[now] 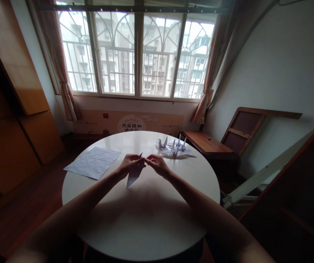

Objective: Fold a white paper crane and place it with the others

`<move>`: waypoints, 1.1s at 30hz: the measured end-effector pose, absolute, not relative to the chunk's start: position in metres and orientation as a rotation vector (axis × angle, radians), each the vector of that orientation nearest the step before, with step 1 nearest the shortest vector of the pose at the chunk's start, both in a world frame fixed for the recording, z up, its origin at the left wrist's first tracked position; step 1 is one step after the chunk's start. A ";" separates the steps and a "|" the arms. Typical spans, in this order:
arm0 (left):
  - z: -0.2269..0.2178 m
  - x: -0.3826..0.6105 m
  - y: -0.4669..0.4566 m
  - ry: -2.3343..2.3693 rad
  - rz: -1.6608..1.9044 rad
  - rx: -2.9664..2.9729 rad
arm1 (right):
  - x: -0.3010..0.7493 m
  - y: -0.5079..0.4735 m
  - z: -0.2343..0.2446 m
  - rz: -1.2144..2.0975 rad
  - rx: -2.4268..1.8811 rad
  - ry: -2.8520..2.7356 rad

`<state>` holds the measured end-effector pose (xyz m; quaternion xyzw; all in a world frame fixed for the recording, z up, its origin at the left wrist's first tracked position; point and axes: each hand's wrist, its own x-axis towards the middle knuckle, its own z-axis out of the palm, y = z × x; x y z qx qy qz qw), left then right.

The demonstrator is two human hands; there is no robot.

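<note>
A partly folded piece of pale paper (134,174) hangs over the round white table (146,219), its long point aimed down toward the tabletop. My left hand (129,163) is closed around its upper part. My right hand (157,163) pinches the paper's top corner just to the right, fingertips almost touching those of the left hand. A creased flat sheet of paper (93,162) lies on the table to the left. Several finished paper cranes (175,149) stand together at the table's far right.
A low wooden bench (205,142) and a leaning wooden frame (246,128) stand right of the table. Wooden cabinets (11,120) fill the left wall. A barred window (136,51) with curtains is straight ahead. A long pale board (266,171) slants at the right.
</note>
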<state>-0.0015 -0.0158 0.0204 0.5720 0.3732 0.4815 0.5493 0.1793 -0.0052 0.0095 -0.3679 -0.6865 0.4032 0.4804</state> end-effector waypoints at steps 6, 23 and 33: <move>0.023 -0.003 -0.017 0.890 1.065 1.385 | 0.183 -0.005 0.012 0.940 -0.872 -1.772; 0.016 -0.008 -0.009 0.944 1.167 1.369 | 0.180 -0.008 0.009 0.864 -0.886 -1.861; 0.017 -0.001 -0.014 0.804 1.170 1.345 | 0.175 -0.005 -0.003 0.835 -0.664 -1.904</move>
